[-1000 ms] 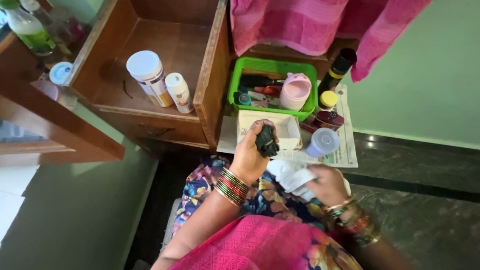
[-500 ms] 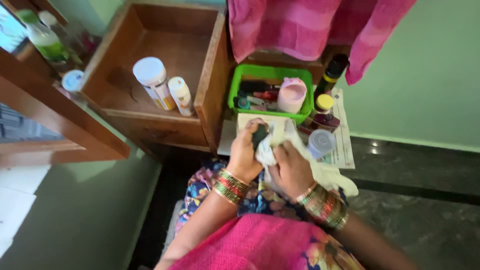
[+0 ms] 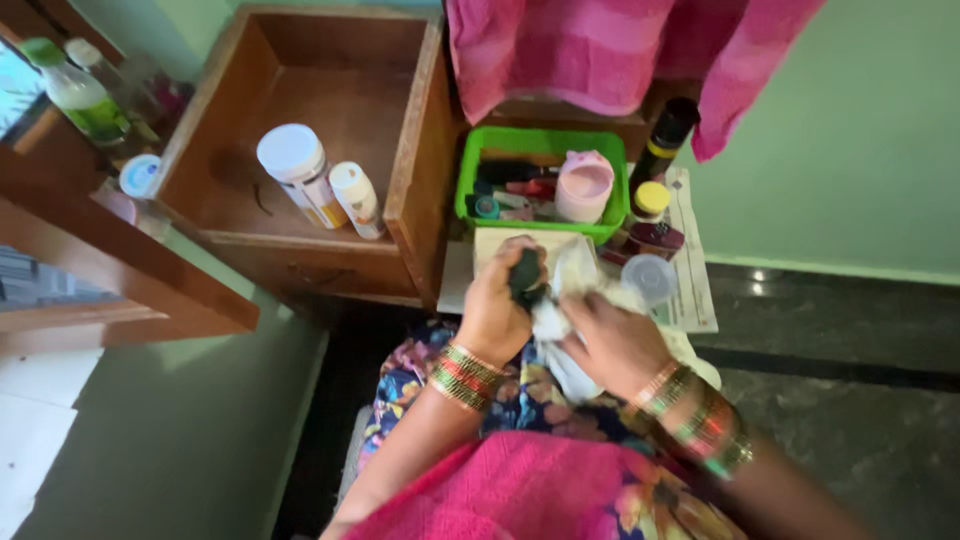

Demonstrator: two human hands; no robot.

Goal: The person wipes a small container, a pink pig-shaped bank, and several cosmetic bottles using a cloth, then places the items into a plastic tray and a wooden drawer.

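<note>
Where both hands meet: dark object (image 3: 524,275) in left hand (image 3: 492,312) grip, white cloth (image 3: 560,320) under right hand (image 3: 612,345).

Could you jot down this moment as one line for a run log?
left hand: grips small dark object | right hand: presses white cloth against it | behind: green plastic basket, open wooden drawer

Tight ahead, open to the right

Green basket (image 3: 467,178), pink cup (image 3: 584,187), bottles (image 3: 652,200) & clear jar (image 3: 648,277) crowd the shelf w/ newspaper (image 3: 696,290); pink towel (image 3: 590,55) hangs above. Wooden divider (image 3: 423,150) blocks left. Dark floor (image 3: 840,320) on right gives free room.
</note>
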